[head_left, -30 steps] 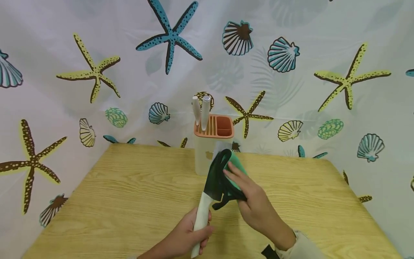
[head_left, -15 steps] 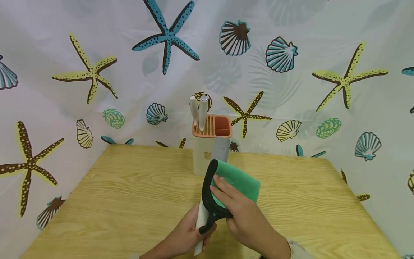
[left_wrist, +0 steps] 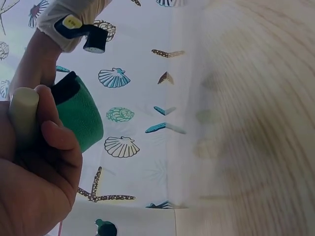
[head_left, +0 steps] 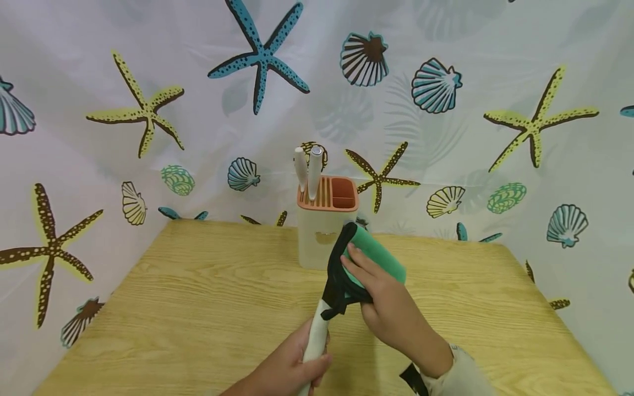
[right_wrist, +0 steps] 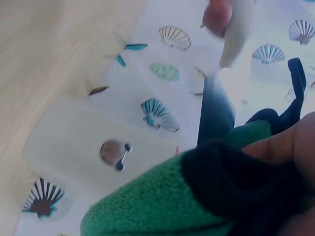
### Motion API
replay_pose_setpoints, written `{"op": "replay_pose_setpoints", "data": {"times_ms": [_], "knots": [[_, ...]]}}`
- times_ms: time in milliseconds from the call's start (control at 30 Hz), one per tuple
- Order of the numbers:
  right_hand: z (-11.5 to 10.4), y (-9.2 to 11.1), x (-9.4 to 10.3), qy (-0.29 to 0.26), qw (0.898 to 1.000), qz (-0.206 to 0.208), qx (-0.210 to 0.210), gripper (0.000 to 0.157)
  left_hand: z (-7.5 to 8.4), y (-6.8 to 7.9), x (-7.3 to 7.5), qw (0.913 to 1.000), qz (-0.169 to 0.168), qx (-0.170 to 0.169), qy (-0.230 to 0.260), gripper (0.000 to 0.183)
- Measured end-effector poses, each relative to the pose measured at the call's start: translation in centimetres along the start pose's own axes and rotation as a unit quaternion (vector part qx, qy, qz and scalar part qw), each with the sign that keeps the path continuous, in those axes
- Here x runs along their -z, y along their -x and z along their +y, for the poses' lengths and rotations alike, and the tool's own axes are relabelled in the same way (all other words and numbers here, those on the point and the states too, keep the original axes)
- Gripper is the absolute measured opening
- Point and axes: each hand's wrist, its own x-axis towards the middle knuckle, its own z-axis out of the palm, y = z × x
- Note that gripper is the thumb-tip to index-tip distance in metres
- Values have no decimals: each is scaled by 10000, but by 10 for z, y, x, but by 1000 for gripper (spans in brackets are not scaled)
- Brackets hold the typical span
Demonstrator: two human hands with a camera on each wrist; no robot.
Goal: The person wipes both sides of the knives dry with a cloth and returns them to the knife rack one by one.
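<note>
My left hand (head_left: 289, 363) grips the white handle of a kitchen knife (head_left: 317, 333), its blade pointing up and away over the table. A green cloth (head_left: 381, 257) with a black edge and a hanging loop covers most of the blade. Folded over the blade, the cloth is held by my right hand (head_left: 393, 308), with fingers lying on its near face. In the right wrist view, part of the broad knife blade (right_wrist: 216, 110) shows between the handle and the cloth. The left wrist view shows the handle's butt end (left_wrist: 23, 110) inside my curled left fingers.
A white knife block (head_left: 317, 247) with an orange slotted top stands at the back of the wooden table (head_left: 213, 308), behind the cloth. Two pale-handled utensils (head_left: 314, 170) stand in its slots. A curtain (head_left: 446, 33) printed with starfish and shells hangs behind and along both sides.
The right hand and cloth slid down the blade toward the handle, then back up toward the tip. The left hand keeps its grip and shifts slightly right. The knife block has not moved.
</note>
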Motion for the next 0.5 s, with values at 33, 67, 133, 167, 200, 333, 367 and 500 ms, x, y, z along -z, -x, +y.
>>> {"op": "replay_pose_setpoints", "data": {"times_ms": [33, 67, 133, 167, 200, 333, 367, 500], "knots": [[3, -2, 1, -7, 10000, -4, -44, 76, 0, 0, -1, 10000, -24, 12, -25, 30], [7, -4, 3, -37, 10000, -8, -91, 76, 0, 1, -1, 10000, -38, 15, -36, 29], [13, -8, 5, -111, 9997, -15, -199, 74, 0, 1, -3, 10000, -59, 10, -54, 28], [16, -10, 7, -110, 9996, -5, -254, 74, 0, 1, -3, 10000, -67, 20, -46, 27], [19, -11, 8, -101, 9995, 7, -312, 74, 0, 1, -4, 10000, -73, 21, -57, 27], [23, -13, 7, 217, 9991, 100, -338, 73, -1, 3, -7, 9999, -102, 35, 27, 28], [23, -12, 5, 358, 9988, 153, -298, 73, -2, 4, -7, 9999, -106, 47, 59, 28], [16, -5, -2, 726, 9967, 354, -93, 72, -4, 5, -8, 9997, -111, 122, 193, 30]]}}
